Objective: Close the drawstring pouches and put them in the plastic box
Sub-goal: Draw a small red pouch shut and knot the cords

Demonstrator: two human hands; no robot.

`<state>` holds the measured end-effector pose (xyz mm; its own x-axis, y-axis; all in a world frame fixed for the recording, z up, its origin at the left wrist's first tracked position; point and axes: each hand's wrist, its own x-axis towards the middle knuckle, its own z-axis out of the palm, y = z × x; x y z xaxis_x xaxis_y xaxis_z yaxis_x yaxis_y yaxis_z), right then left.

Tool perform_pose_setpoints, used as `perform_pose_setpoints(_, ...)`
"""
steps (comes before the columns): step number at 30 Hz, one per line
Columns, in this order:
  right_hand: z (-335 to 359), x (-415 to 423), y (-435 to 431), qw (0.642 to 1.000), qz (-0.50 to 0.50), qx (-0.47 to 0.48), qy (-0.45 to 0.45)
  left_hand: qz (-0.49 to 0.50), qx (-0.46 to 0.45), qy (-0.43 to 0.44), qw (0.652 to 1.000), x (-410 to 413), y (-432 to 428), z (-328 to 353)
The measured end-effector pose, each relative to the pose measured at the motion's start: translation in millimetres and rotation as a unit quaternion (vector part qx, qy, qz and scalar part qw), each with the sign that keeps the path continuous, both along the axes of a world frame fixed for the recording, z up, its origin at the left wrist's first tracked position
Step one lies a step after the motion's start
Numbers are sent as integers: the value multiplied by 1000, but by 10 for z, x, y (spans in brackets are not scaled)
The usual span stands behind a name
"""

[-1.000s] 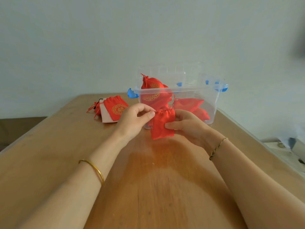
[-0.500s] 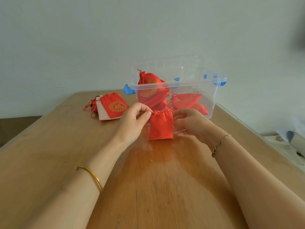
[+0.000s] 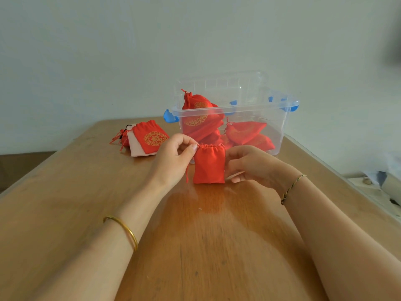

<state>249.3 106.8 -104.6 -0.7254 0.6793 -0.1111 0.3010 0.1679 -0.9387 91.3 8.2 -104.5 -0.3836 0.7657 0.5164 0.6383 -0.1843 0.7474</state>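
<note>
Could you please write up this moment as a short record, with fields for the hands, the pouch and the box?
Held pouch: red pouch, upright between the hands, top edge puckered
Left hand: left hand pinches the pouch's top left corner
Right hand: right hand curled at the pouch's right edge; grip unclear
Box: plastic box, open-topped, behind the hands, with filled pouches inside
Waiting: pouch pile on the table, left of the box

Wooden table (image 3: 65,203) under plastic box (image 3: 275,127), loose pouches (image 3: 149,137)
</note>
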Motion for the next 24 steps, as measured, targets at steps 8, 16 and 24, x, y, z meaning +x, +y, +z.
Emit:
perform_pose_setpoints(8, 16, 44, 44, 994, -96, 11, 58, -3, -14, 5, 1000, -51, -23, 30)
perform_pose_setpoints(16, -48, 62, 177, 900, -276, 337, -18, 69, -78, 76, 992, -287, -74, 24)
perform_pose_setpoints(24, -10, 116, 141, 823, -331, 445, -121, 138, -46, 72, 987, -400, -132, 61)
